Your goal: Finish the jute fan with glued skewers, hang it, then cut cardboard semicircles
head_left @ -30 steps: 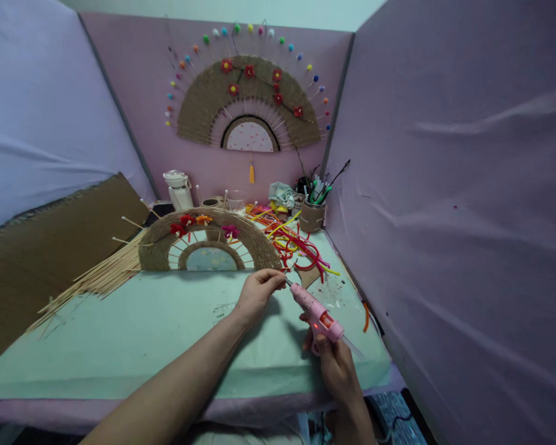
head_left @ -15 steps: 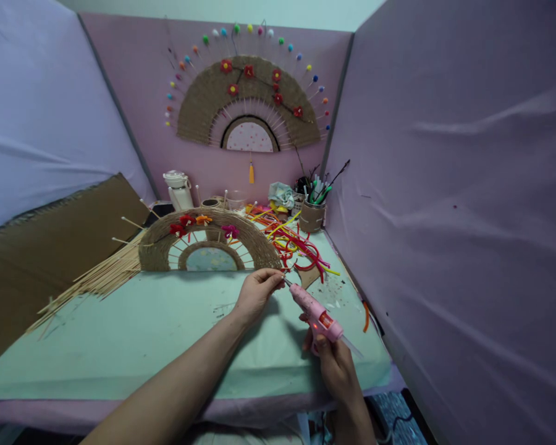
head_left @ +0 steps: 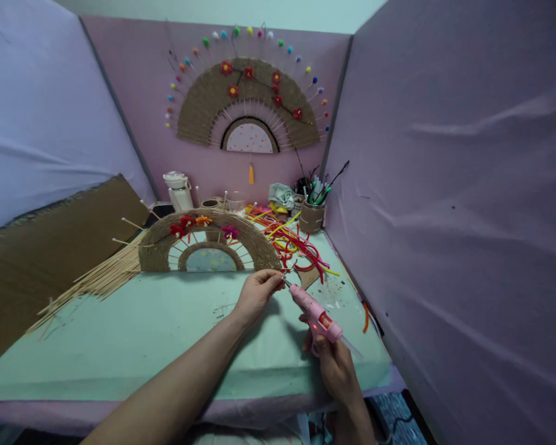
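My right hand (head_left: pixel 336 364) is wrapped round the handle of a pink glue gun (head_left: pixel 311 307), whose nozzle points up and left. My left hand (head_left: pixel 259 293) is pinched at the nozzle tip, on something too small to make out, by the right end of a twine-wrapped fan (head_left: pixel 152 246). The fan stands on the green table cover (head_left: pixel 167 327). Red flowers (head_left: pixel 182 226), an orange flower (head_left: pixel 203 220) and a magenta flower (head_left: pixel 230 232) sit on its arch. A clear glue stick sticks out of the gun's rear.
Thin wooden sticks (head_left: pixel 104 266) lie at the left by brown cardboard (head_left: pixel 50 259). Coloured pipe cleaners (head_left: pixel 301 244) lie behind the gun. A white bottle (head_left: pixel 180 193) and a pen holder (head_left: pixel 312 216) stand at the back. A finished-looking fan (head_left: pixel 194 105) hangs on the wall.
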`<state>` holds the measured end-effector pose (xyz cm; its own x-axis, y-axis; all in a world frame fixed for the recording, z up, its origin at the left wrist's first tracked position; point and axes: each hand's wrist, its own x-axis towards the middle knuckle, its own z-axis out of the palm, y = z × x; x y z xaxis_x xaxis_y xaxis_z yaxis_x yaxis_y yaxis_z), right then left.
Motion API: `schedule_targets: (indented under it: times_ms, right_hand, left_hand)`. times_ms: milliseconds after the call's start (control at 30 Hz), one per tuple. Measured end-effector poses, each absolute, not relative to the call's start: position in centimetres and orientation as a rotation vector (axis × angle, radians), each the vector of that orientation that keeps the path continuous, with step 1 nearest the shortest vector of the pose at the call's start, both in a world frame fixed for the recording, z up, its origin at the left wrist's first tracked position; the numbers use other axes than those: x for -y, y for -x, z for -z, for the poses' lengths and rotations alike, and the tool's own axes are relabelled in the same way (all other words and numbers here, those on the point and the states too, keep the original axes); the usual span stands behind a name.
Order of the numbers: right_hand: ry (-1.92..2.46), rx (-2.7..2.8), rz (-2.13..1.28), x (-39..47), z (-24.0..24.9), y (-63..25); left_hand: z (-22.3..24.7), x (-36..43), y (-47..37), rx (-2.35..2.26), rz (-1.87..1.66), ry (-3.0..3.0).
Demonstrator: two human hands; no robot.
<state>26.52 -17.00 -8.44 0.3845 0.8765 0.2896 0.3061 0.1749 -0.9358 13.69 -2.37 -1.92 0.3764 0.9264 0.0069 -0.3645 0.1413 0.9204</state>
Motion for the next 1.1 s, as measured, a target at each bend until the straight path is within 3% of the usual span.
schedule_targets:
  times_ms: [1100]
  right_hand:
    - [1.402, 1.150, -0.576, 16.99, 8.35, -26.40]
  left_hand:
    - [1.75, 2.46, -13.68, -0.685, -1.044, -1.041]
